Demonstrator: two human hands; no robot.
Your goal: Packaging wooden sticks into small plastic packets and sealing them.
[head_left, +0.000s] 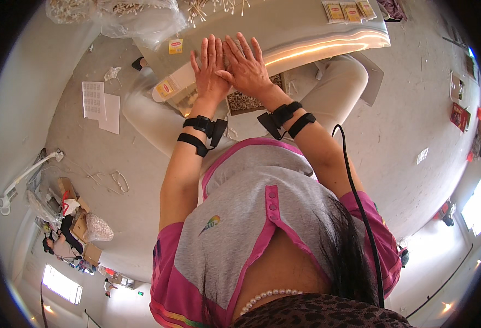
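Note:
My left hand (211,74) lies flat with its fingers stretched out at the near edge of the shiny table (284,33). Beside it, my right hand (248,68) is also laid flat, its thumb crossing over the left hand. Something small and striped shows between the fingers, mostly covered, and I cannot make out what it is. Left of the hands a small yellow-and-white packet (175,46) rests on the table. Loose cotton swabs (196,11) are spread just beyond the fingertips. A similar yellow packet (166,87) sits lower, left of my left wrist.
Clear plastic bags of cotton swabs (136,19) stand at the far left, and several swab packets (351,12) at the far right. Below the table edge, between my knees, is a box of swabs (246,102). Printed sheets (101,104) lie on the floor. A black cable (355,186) runs past my right arm.

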